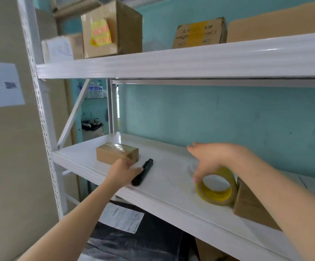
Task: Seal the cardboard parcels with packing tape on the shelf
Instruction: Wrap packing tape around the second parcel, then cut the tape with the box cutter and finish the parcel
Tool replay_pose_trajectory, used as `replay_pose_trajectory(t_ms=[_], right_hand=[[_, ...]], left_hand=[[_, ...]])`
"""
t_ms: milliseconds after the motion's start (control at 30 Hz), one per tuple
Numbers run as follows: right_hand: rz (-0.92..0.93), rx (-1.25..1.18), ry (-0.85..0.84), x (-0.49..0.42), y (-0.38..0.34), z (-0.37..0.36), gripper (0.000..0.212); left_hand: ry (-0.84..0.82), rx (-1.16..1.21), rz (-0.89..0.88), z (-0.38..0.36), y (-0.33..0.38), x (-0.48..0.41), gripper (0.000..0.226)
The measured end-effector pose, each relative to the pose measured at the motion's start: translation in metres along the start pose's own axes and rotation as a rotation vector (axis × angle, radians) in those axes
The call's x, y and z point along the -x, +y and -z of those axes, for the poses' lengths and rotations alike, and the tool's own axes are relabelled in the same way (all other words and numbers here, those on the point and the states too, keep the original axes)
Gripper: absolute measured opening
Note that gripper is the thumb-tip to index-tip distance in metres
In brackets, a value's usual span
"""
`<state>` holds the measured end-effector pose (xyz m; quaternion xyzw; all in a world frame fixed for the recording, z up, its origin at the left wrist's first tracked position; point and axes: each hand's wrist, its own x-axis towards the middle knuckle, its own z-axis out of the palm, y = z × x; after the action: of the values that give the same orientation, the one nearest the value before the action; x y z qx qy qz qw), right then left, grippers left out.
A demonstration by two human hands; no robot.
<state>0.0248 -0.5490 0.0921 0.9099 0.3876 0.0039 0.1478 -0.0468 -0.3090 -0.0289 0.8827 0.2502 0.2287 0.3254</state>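
L box (117, 153) sits on shelf (171, 187), taped on top, so we call it done. L grip (123, 170) on pen (143, 171); can't tell if clasped. R grip (215, 159) curls round roll (216, 191) beside R box (250, 206). No tape seen there, prob. next.

Bright, even light; glare on shelf edge (171, 61); right hand (212, 161) motion-blurred; wide-angle bending at edges.
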Motion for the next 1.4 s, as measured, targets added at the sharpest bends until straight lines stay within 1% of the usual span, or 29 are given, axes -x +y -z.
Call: replay_pose_trajectory(t_ms=[67,133,200,233,300,367,433,467,533,600,700,833,900,1000,1100,1167,1267,1333,1400], right_hand=[[0.122,-0.161,0.216,-0.013,-0.016,0.002,0.081],[0.174,-0.304,0.383,-0.025,-0.031,-0.001,0.065],[0.174,-0.430,0.461,-0.037,-0.041,-0.011,0.059],[0.160,-0.503,0.464,-0.042,-0.044,-0.017,0.060],[0.125,-0.670,0.410,-0.054,-0.048,-0.030,0.057],[0.116,-0.780,0.324,-0.064,-0.049,-0.040,0.044],[0.122,-0.809,0.306,-0.069,-0.046,-0.046,0.030],[0.115,-0.821,0.315,-0.070,-0.045,-0.048,0.028],[0.100,-0.846,0.326,-0.071,-0.040,-0.051,0.034],[0.079,-0.915,0.295,-0.072,-0.036,-0.050,0.037],[0.031,-1.216,0.245,-0.070,-0.033,-0.041,0.036],[-0.083,-1.535,0.306,-0.057,-0.014,-0.025,0.038],[-0.109,-1.684,0.366,-0.047,0.001,-0.020,0.039],[-0.139,-1.855,0.484,-0.024,0.027,-0.021,0.025],[-0.260,-1.982,0.629,0.005,0.060,-0.027,0.017],[-0.362,-2.001,0.706,0.025,0.080,-0.032,0.014],[-0.470,-1.960,0.811,0.053,0.102,-0.039,0.012],[-0.516,-1.912,0.857,0.069,0.111,-0.043,0.013],[-0.573,-1.854,0.861,0.081,0.117,-0.044,0.013]], left_hand=[[-0.015,-0.088,0.052,-0.005,-0.005,0.008,0.056],[-0.011,-0.192,0.056,-0.011,-0.005,0.013,0.048],[-0.007,-0.270,0.045,-0.015,-0.001,0.015,0.050],[-0.009,-0.288,0.043,-0.017,0.001,0.016,0.050],[0.005,-0.326,0.043,-0.019,0.005,0.017,0.042],[0.032,-0.312,0.076,-0.017,0.007,0.018,0.032],[0.044,-0.180,0.130,-0.014,0.005,0.018,0.028],[0.049,-0.093,0.148,-0.012,0.003,0.019,0.027],[0.076,0.043,0.152,-0.005,-0.001,0.022,0.026],[0.123,0.128,0.107,0.001,0.001,0.026,0.025],[0.186,0.259,-0.006,0.012,0.022,0.031,0.022],[0.223,0.383,-0.163,0.012,0.074,0.037,0.019],[0.192,0.437,-0.234,0.002,0.100,0.039,0.016],[0.124,0.504,-0.325,-0.024,0.134,0.041,0.015],[0.024,0.541,-0.395,-0.056,0.165,0.045,0.019],[-0.037,0.505,-0.465,-0.074,0.184,0.050,0.026],[-0.177,0.476,-0.581,-0.094,0.205,0.056,0.039],[-0.249,0.484,-0.634,-0.101,0.208,0.054,0.051],[-0.290,0.448,-0.692,-0.103,0.203,0.047,0.060]])
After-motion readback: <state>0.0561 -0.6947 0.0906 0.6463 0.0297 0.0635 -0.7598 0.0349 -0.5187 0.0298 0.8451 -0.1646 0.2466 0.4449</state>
